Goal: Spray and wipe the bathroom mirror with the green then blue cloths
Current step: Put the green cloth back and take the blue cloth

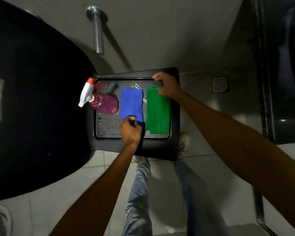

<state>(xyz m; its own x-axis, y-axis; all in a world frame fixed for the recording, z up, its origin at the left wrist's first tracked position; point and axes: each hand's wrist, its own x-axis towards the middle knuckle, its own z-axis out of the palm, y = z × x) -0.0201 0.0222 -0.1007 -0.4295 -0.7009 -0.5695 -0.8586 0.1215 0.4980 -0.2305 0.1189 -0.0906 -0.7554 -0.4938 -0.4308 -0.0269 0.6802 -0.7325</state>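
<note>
A black stool [174, 147] with a patterned top carries three things side by side. A spray bottle [102, 102] of pink liquid with a white and red trigger head lies at the left. In the middle lies a folded blue cloth [131, 103]; my left hand [130, 131] pinches its near edge. At the right lies a folded green cloth [157, 113]; my right hand [168, 86] grips its far end. The mirror is not in view.
A large black basin [32, 108] fills the left side. A chrome pipe [98, 31] comes out of the wall behind the stool. A floor drain [220, 84] sits to the right, by a dark door frame [266, 99]. My legs and shoes stand below the stool.
</note>
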